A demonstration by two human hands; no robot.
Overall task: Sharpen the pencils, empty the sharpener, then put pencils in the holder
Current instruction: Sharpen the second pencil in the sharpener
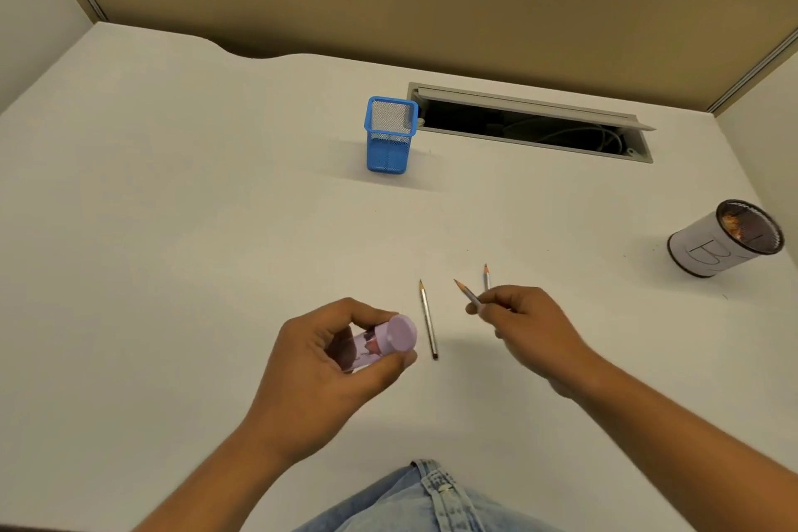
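My left hand [328, 363] grips a lilac cylindrical pencil sharpener [380, 341], its clear body showing shavings inside. My right hand [531, 324] pinches a grey pencil [466, 294] by its shaft, sharpened tip pointing up-left. A second grey pencil [428, 320] lies flat on the white desk [194, 229] between my hands, tip away from me. Just beyond my right fingers a third pencil [486, 276] shows its tip; its rear is hidden by the hand. A blue mesh holder [388, 136] stands upright further back, with nothing visible inside.
A white-wrapped round cup [721, 240] marked with a handwritten letter holds shavings at the right edge. An open cable slot [531, 127] runs along the desk's rear, right of the holder. Beige partition panels wall the back. Small specks dot the desk.
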